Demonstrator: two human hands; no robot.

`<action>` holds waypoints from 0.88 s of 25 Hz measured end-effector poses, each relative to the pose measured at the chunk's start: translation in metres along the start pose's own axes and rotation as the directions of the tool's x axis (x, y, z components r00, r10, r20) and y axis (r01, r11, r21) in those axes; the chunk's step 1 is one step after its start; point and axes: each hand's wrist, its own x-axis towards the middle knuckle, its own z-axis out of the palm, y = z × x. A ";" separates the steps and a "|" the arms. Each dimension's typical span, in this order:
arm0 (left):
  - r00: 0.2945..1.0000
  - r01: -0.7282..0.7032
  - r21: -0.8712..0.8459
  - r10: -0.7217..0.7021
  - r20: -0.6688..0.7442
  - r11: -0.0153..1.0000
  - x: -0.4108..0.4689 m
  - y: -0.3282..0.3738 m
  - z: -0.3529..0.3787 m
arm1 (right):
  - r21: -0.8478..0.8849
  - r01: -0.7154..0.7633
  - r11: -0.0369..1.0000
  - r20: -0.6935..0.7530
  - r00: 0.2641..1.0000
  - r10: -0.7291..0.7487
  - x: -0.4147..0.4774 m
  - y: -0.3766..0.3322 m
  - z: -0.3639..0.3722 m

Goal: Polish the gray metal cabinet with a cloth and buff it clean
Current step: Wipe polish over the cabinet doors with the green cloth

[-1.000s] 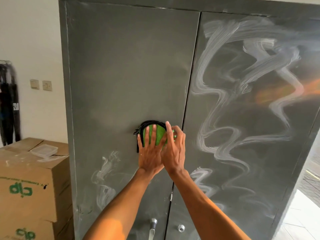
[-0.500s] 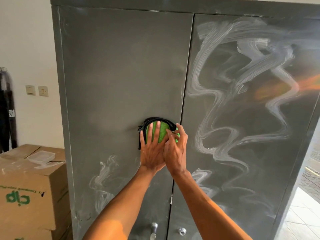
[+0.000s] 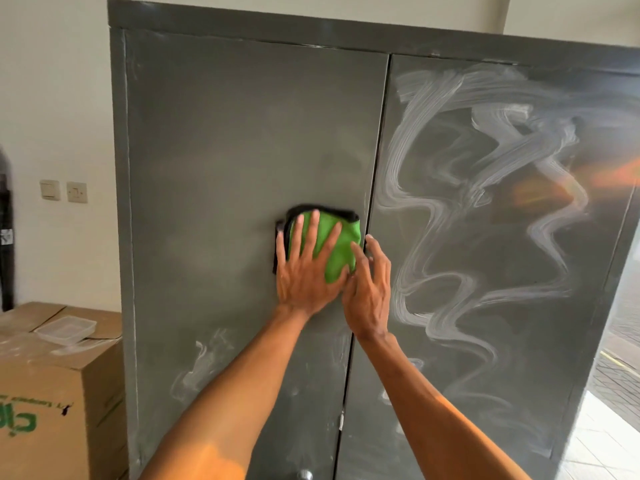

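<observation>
Mid-height on the left door of the gray metal cabinet, just beside the centre seam, the green cloth lies flat against the metal. The left hand presses it, fingers straight and spread; the right hand touches the cloth's right edge, fingers loosely bent, gripping nothing. White polish swirls cover the right door; a cardboard box stands at left.

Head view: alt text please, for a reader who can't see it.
The left hand presses a green cloth flat against the left door of a gray metal cabinet, the right hand touching the cloth's right edge. White streaks swirl across the right door; a cardboard box topped by a plastic container stands left.
</observation>
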 end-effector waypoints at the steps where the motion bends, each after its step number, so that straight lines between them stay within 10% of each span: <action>1: 0.999 0.007 -0.014 -0.007 -0.042 1.000 0.034 -0.004 -0.008 | -0.016 0.003 1.000 -0.043 0.999 -0.004 0.007 0.001 0.003; 22: 0.990 -0.070 0.044 0.075 -0.116 0.997 0.121 0.011 -0.025 | -0.104 -0.064 0.993 -0.182 0.982 0.044 0.023 -0.002 0.015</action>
